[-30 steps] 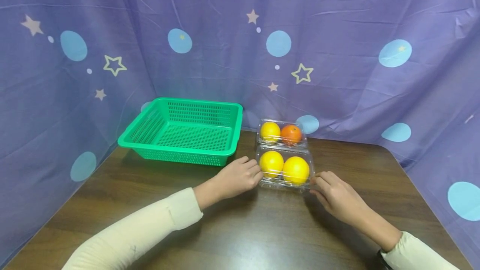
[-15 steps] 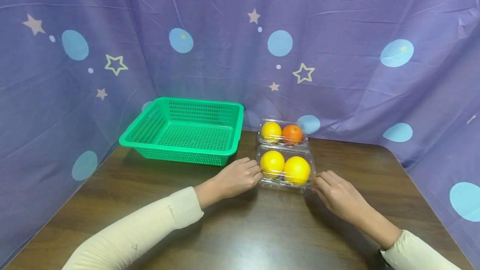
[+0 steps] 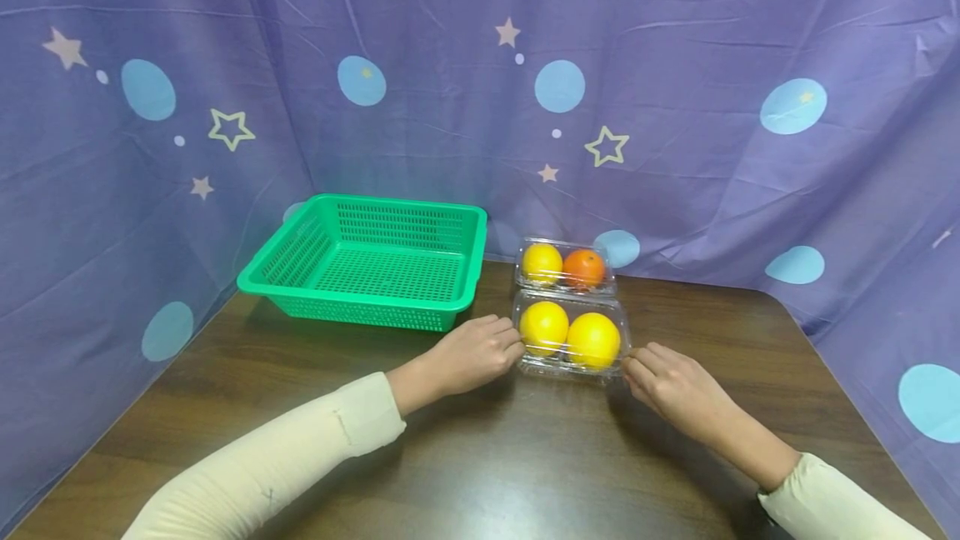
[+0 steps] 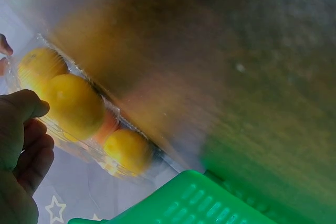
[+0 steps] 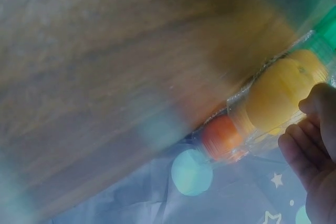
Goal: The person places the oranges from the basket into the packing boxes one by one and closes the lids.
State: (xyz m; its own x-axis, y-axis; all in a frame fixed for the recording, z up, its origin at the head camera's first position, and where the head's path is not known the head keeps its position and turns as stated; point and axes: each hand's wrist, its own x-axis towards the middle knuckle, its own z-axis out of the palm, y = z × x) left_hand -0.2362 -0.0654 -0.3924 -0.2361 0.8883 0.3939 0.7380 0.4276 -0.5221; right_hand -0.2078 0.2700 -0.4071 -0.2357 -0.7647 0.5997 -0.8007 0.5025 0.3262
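A clear plastic container (image 3: 572, 305) holding two yellow fruits (image 3: 593, 340) stands on the table. Its near left corner is pinched by my left hand (image 3: 482, 353), thumb on the rim in the left wrist view. At the near right corner my right hand (image 3: 675, 390) pinches the rim between thumb and curled fingers. Directly behind is a second clear container (image 3: 566, 245), with one yellow fruit (image 3: 542, 263) and one orange-red fruit (image 3: 584, 268) inside. The fingertips under the rims are partly hidden.
A green perforated basket (image 3: 390, 304) stands at the back left, just beyond my left hand. The brown wooden table (image 3: 450, 473) reaches back to a purple curtain (image 3: 420, 148) with stars and blue dots.
Little differs. My right fingers have drawn in slightly closer at the container's right corner; the left hand and both containers stay in place.
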